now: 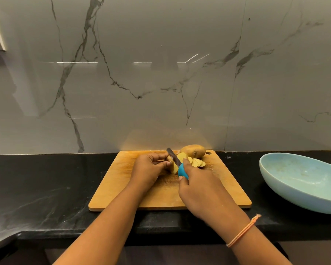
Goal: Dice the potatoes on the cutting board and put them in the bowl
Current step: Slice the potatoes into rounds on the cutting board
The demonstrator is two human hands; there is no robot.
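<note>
view: head camera, the only one given
cutting board [122, 188]: laid flat on the black counter [46, 188], in front of the grey marble wall [161, 73]
potato piece [170, 164]: set on the board at 12 o'clock from the board's middle; most of it is hidden by fingers, so its long line cannot be told
left hand [147, 167]: curled over the potato piece from the 9 o'clock side; the piece is pinched by thumb and fingers and pressed down
right hand [197, 180]: wrapped tight round the blue handle of the knife [173, 157]; a thin wrist band [243, 231] is worn on this arm
knife line: the handle is at 5 o'clock and the tip at 11 o'clock; the blade is held against the open face of the potato piece, just beside the left fingertips
round slices [198, 162]: fanned out at 3 o'clock from the blade, touching each other
whole potato [193, 151]: not cut, laid at 1 o'clock from the knife near the far edge, its long side from 9 to 3 o'clock
bowl [304, 175]: placed on the counter at 3 o'clock from the board, well apart from the slices; no potato is seen in it
what matters most: the potato piece is found at 10 o'clock from the knife grip, so the next cut is judged to fall on the 9 o'clock side of the blade, very near the left fingertips
nearer hand: the bowl is closer to the right hand, which is filled by the knife
how far along: only rounds are seen, no cubes, so the job is judged to be early
</note>
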